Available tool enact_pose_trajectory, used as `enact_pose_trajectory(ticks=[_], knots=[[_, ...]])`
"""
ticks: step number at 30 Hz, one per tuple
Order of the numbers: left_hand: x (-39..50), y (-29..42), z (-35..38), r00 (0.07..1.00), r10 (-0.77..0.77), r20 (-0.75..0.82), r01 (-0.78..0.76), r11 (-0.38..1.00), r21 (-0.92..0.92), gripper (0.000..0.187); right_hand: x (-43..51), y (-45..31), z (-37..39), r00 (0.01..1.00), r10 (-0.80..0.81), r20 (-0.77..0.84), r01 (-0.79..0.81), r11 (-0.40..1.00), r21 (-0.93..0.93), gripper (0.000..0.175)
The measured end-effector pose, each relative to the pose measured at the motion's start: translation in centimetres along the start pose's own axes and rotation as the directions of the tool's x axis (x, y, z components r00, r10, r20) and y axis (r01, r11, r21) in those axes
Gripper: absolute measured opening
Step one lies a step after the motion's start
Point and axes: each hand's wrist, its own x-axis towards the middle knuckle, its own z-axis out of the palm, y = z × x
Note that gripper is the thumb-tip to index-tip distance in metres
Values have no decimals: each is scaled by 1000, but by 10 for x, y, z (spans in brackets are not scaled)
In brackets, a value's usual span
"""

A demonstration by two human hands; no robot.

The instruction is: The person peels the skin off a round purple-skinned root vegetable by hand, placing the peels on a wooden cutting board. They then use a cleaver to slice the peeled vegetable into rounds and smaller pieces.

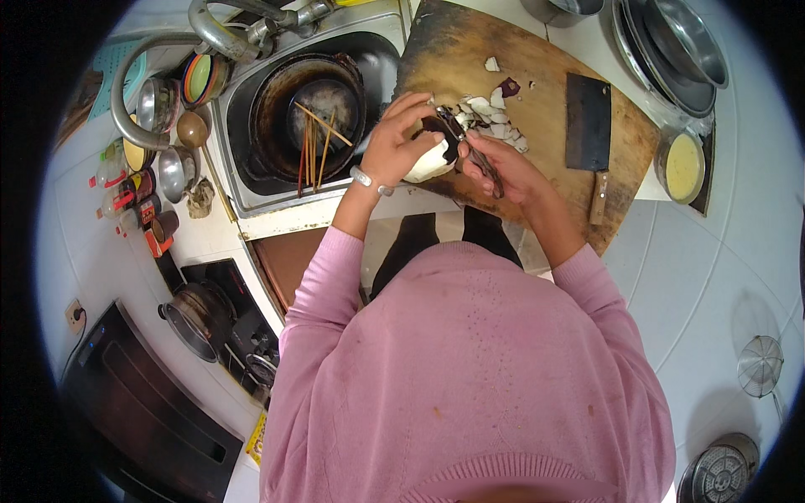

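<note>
My left hand (397, 141) grips a partly peeled eggplant (434, 165), its flesh white and its remaining skin dark purple. In my right hand (506, 168) is a peeler (484, 165) with a dark handle, its head against the eggplant's skin. My left fingers hide part of the eggplant. Both hands are above the near left part of a stained wooden cutting board (446, 50). Peelings (497, 119), mostly pale side up, lie in a heap just beyond the peeler. A cleaver (588, 122) with a wooden handle rests on the board's right side.
Left of the board, a sink (380, 60) holds a dark pot (267, 126) with several chopsticks (324, 148) in it. A curved faucet (201, 25) reaches over the sink's corner. Metal pans (685, 38) and a bowl of yellow contents (684, 166) stand at right.
</note>
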Motion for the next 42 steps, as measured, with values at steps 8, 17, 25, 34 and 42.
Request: enact_pose_trajectory(ticks=[8, 17, 25, 34, 42], knots=[[13, 3, 9, 995, -84, -50, 77, 989, -122, 14, -2, -8, 2, 999, -20, -46, 25, 993, 113, 34], [25, 3, 8, 986, 111, -123, -76, 963, 259, 30, -17, -11, -11, 879, -376, -294, 239, 880, -411, 30], [7, -17, -4, 974, -219, -64, 184, 919, -348, 42, -9, 52, -11, 826, -443, -348, 174, 789, -590, 26], [-25, -19, -14, 873, -481, 79, 487, 865, -121, 115, -12, 23, 23, 791, -607, -77, 152, 317, -936, 27], [-32, -19, 3, 896, -441, 52, 441, 897, 0, 120, -3, 18, 39, 794, -591, 141, 50, -168, -984, 26]])
